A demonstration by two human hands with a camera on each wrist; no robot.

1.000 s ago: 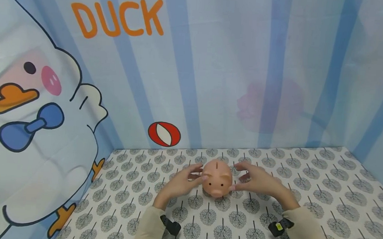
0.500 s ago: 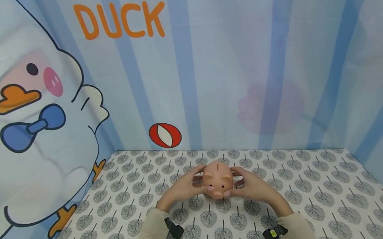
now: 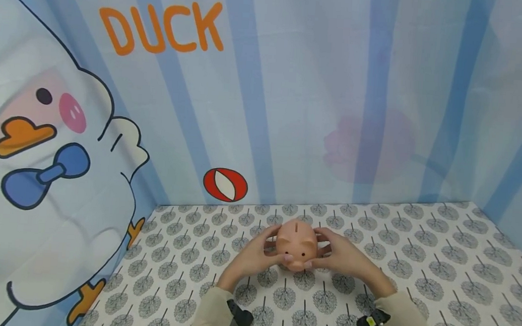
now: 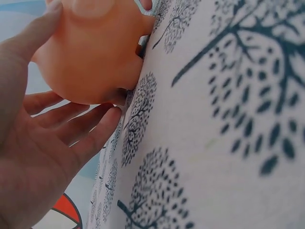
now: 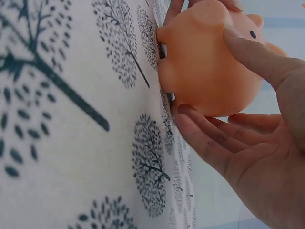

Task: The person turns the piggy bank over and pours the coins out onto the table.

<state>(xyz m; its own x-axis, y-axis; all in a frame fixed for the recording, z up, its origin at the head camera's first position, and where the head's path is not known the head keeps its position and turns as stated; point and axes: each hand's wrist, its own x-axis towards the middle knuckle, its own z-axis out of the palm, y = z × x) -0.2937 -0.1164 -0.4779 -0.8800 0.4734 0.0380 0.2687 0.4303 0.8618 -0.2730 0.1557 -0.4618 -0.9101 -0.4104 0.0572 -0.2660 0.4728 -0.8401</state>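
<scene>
Both hands are on a piggy bank (image 3: 296,244) rn, one per side, so def grasping, not released. My left hand (image 3: 253,253) has its fingers wrapped round the pig's left side (as I see it), w/ the thumb up front on the cheek next to the snout. My right hand (image 3: 345,255) does the same on the other side, thumb tip right by the snout too, so the thumbs almost meet but there's a small gap btwn them. In both wrist views the lower fingers curl in close to the legs, near the cloth.

Pig's a pinky-orange thing, upright, facing me, coin slot on top, feet look to be down on the tree-print cloth (image 3: 440,266), approx mid-table toward the back edge.

Beige sleeves (image 3: 211,311) on both arms, plus a black wrist cam (image 3: 243,318) on the left one & a similar cam w/ a yellow-green bit (image 3: 368,324) on the right.

BG is a blue striped curtain (image 3: 292,109) w/ orange DUCK lettering (image 3: 167,25), a big cartoon duck (image 3: 77,185) on the left and a red/white ball print (image 3: 225,185) low down.
</scene>
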